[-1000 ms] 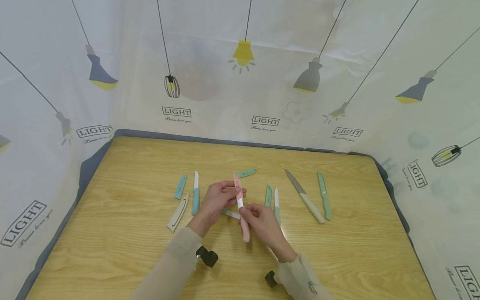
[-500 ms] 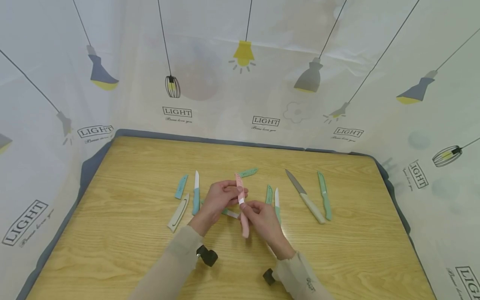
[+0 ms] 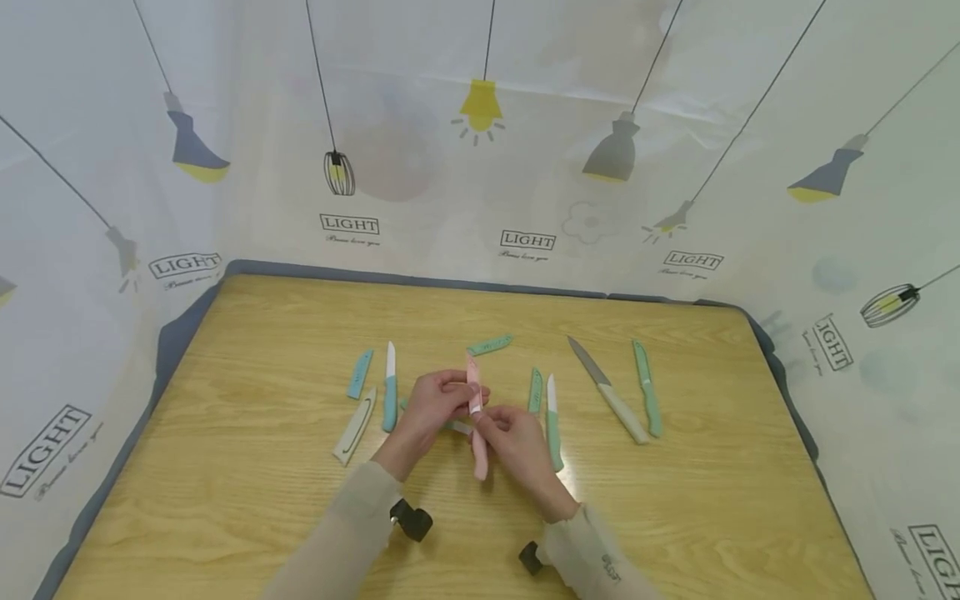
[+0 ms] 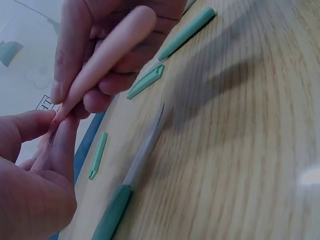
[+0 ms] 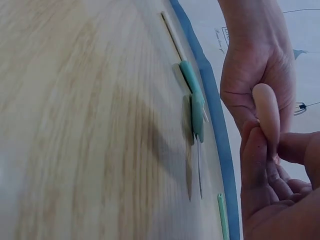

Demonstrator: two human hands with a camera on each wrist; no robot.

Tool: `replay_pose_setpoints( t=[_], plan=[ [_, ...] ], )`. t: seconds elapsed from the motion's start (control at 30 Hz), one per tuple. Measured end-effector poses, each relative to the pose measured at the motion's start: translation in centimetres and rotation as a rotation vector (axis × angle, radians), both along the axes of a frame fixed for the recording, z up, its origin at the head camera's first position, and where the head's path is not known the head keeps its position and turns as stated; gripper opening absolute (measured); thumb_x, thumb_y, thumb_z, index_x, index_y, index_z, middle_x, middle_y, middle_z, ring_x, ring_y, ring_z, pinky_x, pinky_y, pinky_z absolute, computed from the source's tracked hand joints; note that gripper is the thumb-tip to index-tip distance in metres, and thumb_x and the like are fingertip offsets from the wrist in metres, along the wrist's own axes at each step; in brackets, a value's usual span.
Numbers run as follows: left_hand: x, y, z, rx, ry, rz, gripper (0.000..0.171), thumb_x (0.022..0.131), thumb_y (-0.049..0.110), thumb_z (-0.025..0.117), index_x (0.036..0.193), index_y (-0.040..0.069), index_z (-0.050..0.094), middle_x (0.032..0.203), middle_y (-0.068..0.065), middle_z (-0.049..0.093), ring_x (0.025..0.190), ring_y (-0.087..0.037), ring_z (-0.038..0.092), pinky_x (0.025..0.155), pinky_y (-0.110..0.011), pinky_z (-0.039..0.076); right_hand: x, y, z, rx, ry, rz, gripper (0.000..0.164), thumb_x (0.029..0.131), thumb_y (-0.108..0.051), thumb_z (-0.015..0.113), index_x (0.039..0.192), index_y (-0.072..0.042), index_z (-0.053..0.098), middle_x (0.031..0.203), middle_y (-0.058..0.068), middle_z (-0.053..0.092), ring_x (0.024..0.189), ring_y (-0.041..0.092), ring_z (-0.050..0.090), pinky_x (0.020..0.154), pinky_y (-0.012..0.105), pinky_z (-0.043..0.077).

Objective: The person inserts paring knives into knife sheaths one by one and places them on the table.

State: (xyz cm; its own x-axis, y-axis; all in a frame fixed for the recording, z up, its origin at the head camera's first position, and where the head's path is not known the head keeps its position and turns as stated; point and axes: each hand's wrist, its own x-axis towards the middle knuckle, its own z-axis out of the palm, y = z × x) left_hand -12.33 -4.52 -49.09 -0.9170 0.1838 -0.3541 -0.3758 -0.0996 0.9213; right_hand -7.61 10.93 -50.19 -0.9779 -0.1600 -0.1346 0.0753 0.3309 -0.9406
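Observation:
My left hand (image 3: pixel 432 410) pinches a pink knife sheath (image 3: pixel 472 369), which points away from me. In my right hand (image 3: pixel 521 446) is the pink-handled knife (image 3: pixel 480 460), gripped by thumb and fingers near the front of its handle. Its blade is mostly inside the sheath, with a short white stretch showing between the two hands. The left wrist view has the pink handle (image 4: pixel 110 55) sticking out past the fingers, above the table. Beneath my hands lies a green-handled knife (image 3: pixel 459 426), partly hidden by the left hand.
To the left lie a blue sheath (image 3: pixel 360 373), a blue knife (image 3: pixel 391 400) and a cream sheath (image 3: pixel 355 427). Green sheaths (image 3: pixel 490 344) (image 3: pixel 535 390) and a green knife (image 3: pixel 553 433) are near the hands. Farther right are a bare-bladed cream knife (image 3: pixel 618 408) and a sheathed green knife (image 3: pixel 647 387).
The pink sheath and knife handle have come closer together, so less white blade shows. Both hands have shifted slightly, keeping their holds.

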Motion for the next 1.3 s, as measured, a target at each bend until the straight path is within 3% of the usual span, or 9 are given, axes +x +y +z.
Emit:
replay_pose_setpoints(
  t=[0.1, 0.3, 0.5, 0.7, 0.93, 1.07, 1.3],
  plan=[
    [0.1, 0.1, -0.2, 0.012, 0.020, 0.027, 0.032, 0.091, 0.006, 0.063, 0.119, -0.008, 0.061, 0.102, -0.017, 0.071, 0.091, -0.023, 0.069, 0.075, -0.029, 0.058, 0.0, 0.0, -0.1, 0.098, 0.025, -0.004, 0.038, 0.095, -0.040, 0.058, 0.099, -0.004, 0.071, 0.074, -0.003, 0.071, 0.064, 0.009, 0.064, 0.050, 0.020, 0.047],
    [0.2, 0.6, -0.5, -0.006, 0.053, 0.095, 0.029, 0.088, 0.005, 0.063, 0.114, -0.007, 0.062, 0.100, -0.017, 0.071, 0.085, -0.022, 0.070, 0.074, -0.029, 0.058, 0.4, 0.4, 0.5, 0.373, 0.149, -0.014, 0.028, 0.090, -0.044, 0.062, 0.093, -0.016, 0.068, 0.077, -0.010, 0.066, 0.063, 0.004, 0.059, 0.049, 0.024, 0.048],
    [0.0, 1.1, -0.7, -0.042, 0.055, 0.071, 0.034, 0.087, 0.013, 0.068, 0.116, -0.004, 0.063, 0.099, -0.015, 0.067, 0.085, -0.020, 0.067, 0.076, -0.032, 0.058, 0.5, 0.6, 1.3, 0.517, 0.180, 0.008, 0.023, 0.089, -0.037, 0.063, 0.090, -0.014, 0.067, 0.073, -0.010, 0.063, 0.060, 0.003, 0.056, 0.052, 0.023, 0.049],
    [-0.3, 0.3, -0.7, -0.057, 0.146, 0.041, 0.037, 0.091, 0.020, 0.065, 0.119, -0.004, 0.062, 0.105, -0.016, 0.065, 0.095, -0.028, 0.066, 0.082, -0.038, 0.056, 0.4, 1.9, 1.9, 0.573, 0.190, -0.039, 0.023, 0.087, -0.035, 0.065, 0.092, -0.013, 0.069, 0.072, -0.010, 0.063, 0.060, 0.004, 0.056, 0.056, 0.025, 0.050],
    [0.1, -2.2, -0.8, -0.109, 0.227, 0.045, 0.039, 0.093, 0.021, 0.064, 0.122, -0.006, 0.060, 0.107, -0.016, 0.067, 0.097, -0.029, 0.066, 0.084, -0.045, 0.055, 0.0, 5.6, 2.4, 0.605, 0.265, -0.102, 0.023, 0.088, -0.033, 0.063, 0.088, -0.010, 0.069, 0.072, -0.006, 0.064, 0.056, 0.006, 0.055, 0.053, 0.027, 0.049],
    [0.4, -3.7, -0.6, -0.132, 0.261, 0.033, 0.039, 0.095, 0.022, 0.061, 0.123, -0.006, 0.059, 0.109, -0.018, 0.067, 0.098, -0.028, 0.065, 0.086, -0.043, 0.054, -0.3, 8.3, 2.8, 0.626, 0.260, -0.132, 0.026, 0.090, -0.031, 0.061, 0.091, -0.007, 0.070, 0.074, -0.001, 0.066, 0.055, 0.010, 0.056, 0.050, 0.027, 0.049],
    [1.3, -6.5, -0.4, -0.176, 0.305, 0.018, 0.042, 0.096, 0.024, 0.060, 0.124, -0.007, 0.057, 0.112, -0.021, 0.065, 0.101, -0.028, 0.064, 0.084, -0.039, 0.055, -1.1, 12.1, 3.2, 0.674, 0.195, -0.183, 0.033, 0.091, -0.033, 0.060, 0.099, -0.003, 0.070, 0.084, 0.006, 0.070, 0.067, 0.017, 0.064, 0.057, 0.031, 0.053]
  ],
)
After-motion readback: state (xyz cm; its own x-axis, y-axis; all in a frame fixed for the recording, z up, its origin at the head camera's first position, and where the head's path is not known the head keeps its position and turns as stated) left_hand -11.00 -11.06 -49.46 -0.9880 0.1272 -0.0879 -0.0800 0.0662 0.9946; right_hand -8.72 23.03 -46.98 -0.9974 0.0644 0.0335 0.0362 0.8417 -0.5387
